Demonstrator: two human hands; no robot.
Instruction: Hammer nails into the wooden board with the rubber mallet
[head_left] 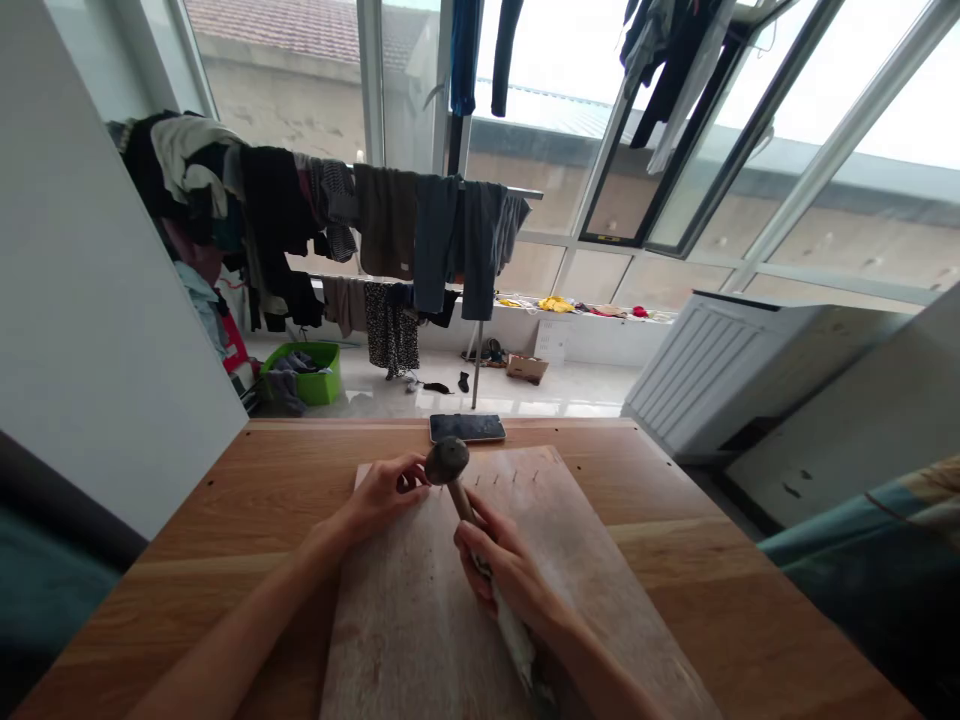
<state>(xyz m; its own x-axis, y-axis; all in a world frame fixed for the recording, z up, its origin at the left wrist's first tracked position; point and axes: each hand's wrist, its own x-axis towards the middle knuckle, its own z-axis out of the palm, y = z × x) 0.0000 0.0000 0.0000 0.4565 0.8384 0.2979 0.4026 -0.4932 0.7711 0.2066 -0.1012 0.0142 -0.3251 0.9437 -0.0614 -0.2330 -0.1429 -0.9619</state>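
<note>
My right hand [504, 568] is closed round the wooden handle of a hammer [448, 464], whose dark round head hangs just above the far end of a pale wooden board [600, 590]. My left hand [388, 490] rests on the board's far left part, fingers pinched together right beside the hammer head; what they pinch is too small to make out. A short row of several nails [506, 479] stands in the board to the right of the hammer head.
The board lies on a wooden table [247, 500]. A dark phone [467, 428] lies at the table's far edge. Beyond are a clothes rack with hanging laundry [420, 240], a green basket [307, 372], a white unit [720, 370] and windows.
</note>
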